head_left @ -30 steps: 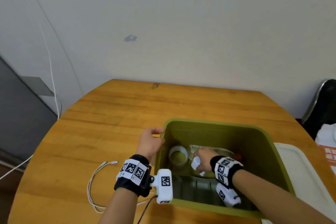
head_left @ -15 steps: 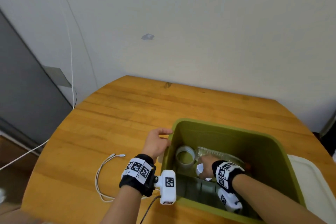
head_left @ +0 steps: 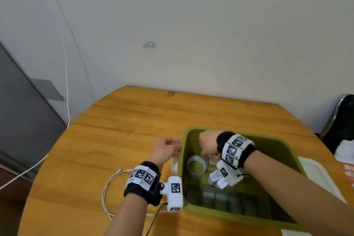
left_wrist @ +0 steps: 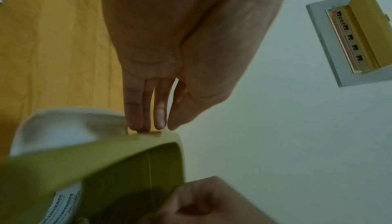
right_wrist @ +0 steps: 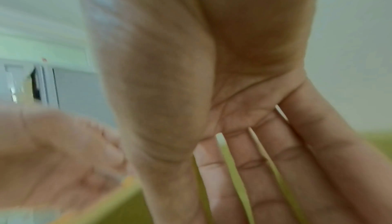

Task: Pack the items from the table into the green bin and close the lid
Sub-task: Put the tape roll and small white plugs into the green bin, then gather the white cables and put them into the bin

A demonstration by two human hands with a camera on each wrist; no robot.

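Note:
The green bin [head_left: 275, 147] stands open on the wooden table [head_left: 134, 124]. Inside it lie a roll of clear tape [head_left: 196, 165], a crumpled clear plastic piece [head_left: 211, 161] and a small white item [head_left: 214, 177]. My left hand [head_left: 175, 144] is at the bin's left rim, its straight fingertips [left_wrist: 159, 122] touching the green edge [left_wrist: 127, 145]. My right hand [head_left: 207, 147] hovers over the bin's left half; in the right wrist view its fingers [right_wrist: 265, 169] are spread and hold nothing. A white cable [head_left: 107, 188] lies on the table left of the bin.
The white lid [head_left: 316, 178] lies flat just right of the bin. A white latch [head_left: 174, 165] hangs on the bin's left wall. A wall runs behind the table, a grey cabinet [head_left: 23, 120] stands at the left, and a dark chair [head_left: 342, 120] at the far right.
My right hand has risen from the bin's floor to rim height and let go of the white item, which now lies in the bin. The left hand stays at the rim.

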